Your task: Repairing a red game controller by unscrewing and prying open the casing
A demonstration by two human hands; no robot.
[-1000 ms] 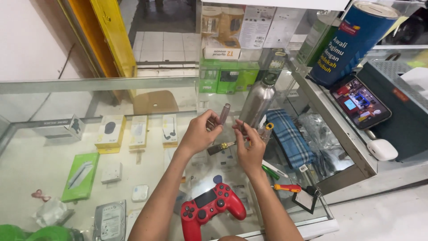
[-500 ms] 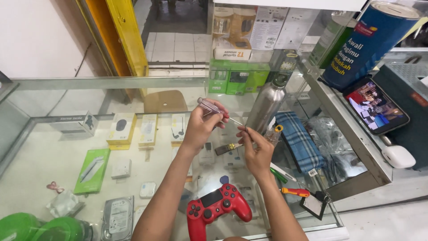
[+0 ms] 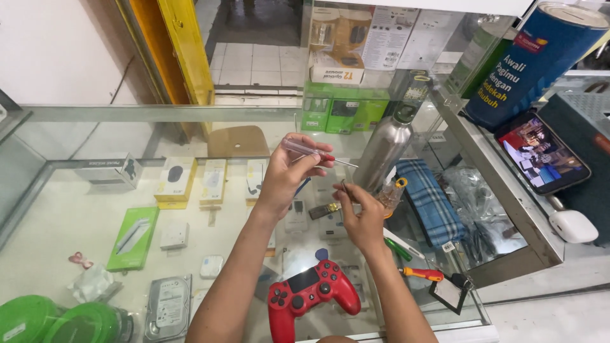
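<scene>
The left hand [image 3: 289, 174] fingers clamp a clear-handled screwdriver [image 3: 314, 152]. Just right, the right hand [image 3: 362, 219] fingers pinch a small part [image 3: 345, 188]. A red game controller [image 3: 311, 292] lies near on the glass desk [image 3: 76, 216].

A steel bottle [image 3: 386, 152] crowds the hands' right; bare glass counter [image 3: 95, 190] lies leftward.

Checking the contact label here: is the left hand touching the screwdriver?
Touching. The head view shows the left hand with fingers wrapped around the clear handle of the screwdriver, lifted above the glass counter.

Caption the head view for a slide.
Left hand holds a clear-handled screwdriver; right hand pinches a small part above a glass counter.
</scene>
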